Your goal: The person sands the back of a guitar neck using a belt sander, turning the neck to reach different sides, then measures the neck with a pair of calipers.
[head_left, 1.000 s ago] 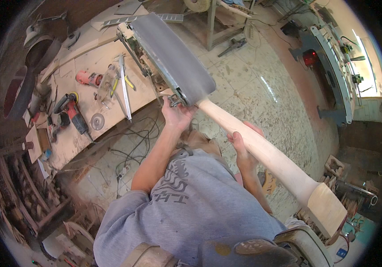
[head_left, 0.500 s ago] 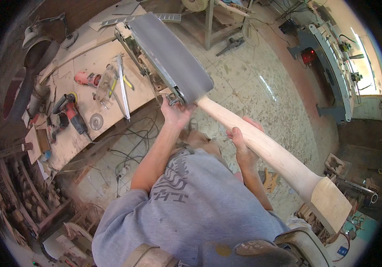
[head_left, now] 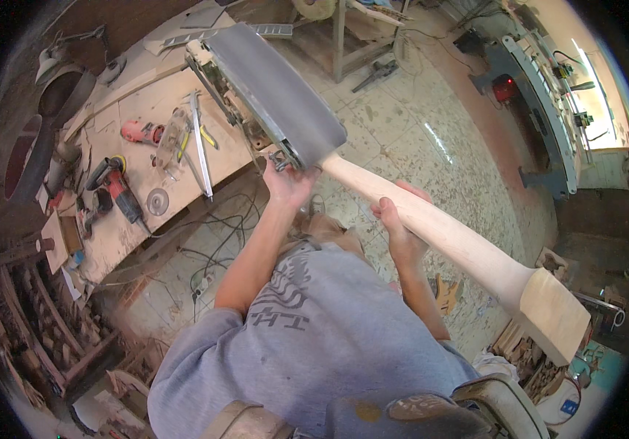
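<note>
Carved wooden piece [head_left: 439, 225] with its narrow end at the near end of the belt sander [head_left: 274, 88].
Right of the belt sander, the right hand [head_left: 404, 243] wraps closed around the piece's shaft; at the sander's near end, the left hand [head_left: 287, 186] has its fingers partly hidden, so its grip cannot be told. Left of the sander lie a caliper [head_left: 202, 146] and a red-and-black power tool [head_left: 120, 193].

PRINT: dark block letters [head_left: 279, 320], foreshortened, on front of grey T-shirt [head_left: 373, 322], near its left sleeve; wavy dark graphic [head_left: 291, 282] beside them, nearer the hem | LABEL: small blue patch [head_left: 569, 407] with pale marks, on whitish surface [head_left: 551, 410], too small to read | OTHER: nothing legible
</note>
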`<act>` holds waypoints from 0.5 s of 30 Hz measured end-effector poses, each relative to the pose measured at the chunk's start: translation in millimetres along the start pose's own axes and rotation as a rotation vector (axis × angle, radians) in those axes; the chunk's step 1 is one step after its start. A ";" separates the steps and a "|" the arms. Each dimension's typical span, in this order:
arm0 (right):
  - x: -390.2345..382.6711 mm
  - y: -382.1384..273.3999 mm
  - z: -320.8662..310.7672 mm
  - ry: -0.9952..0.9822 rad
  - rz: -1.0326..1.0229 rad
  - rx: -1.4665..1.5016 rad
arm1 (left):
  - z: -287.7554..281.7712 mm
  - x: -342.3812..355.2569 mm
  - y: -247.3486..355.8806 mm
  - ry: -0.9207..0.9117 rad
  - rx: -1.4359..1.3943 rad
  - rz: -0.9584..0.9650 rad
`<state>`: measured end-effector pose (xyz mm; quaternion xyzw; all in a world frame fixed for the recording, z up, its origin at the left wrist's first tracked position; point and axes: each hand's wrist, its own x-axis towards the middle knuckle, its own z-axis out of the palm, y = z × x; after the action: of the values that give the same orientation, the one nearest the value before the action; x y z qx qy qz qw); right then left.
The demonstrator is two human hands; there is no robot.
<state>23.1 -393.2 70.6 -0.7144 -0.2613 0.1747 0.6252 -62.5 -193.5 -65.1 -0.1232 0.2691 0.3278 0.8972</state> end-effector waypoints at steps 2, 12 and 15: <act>-3.4 -11.3 -2.6 0.013 0.088 0.037 | 2.2 -2.4 -1.3 -0.034 0.003 0.015; -4.4 -4.8 4.7 0.020 0.045 0.078 | 0.4 -2.2 2.0 0.053 0.046 -0.005; -3.3 -3.5 6.0 0.026 0.031 0.077 | 0.7 -0.9 0.4 0.051 0.053 0.007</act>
<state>16.5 -390.0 72.8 -0.6961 -0.2351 0.1849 0.6527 -63.0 -193.4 -64.0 -0.1066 0.3007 0.3206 0.8919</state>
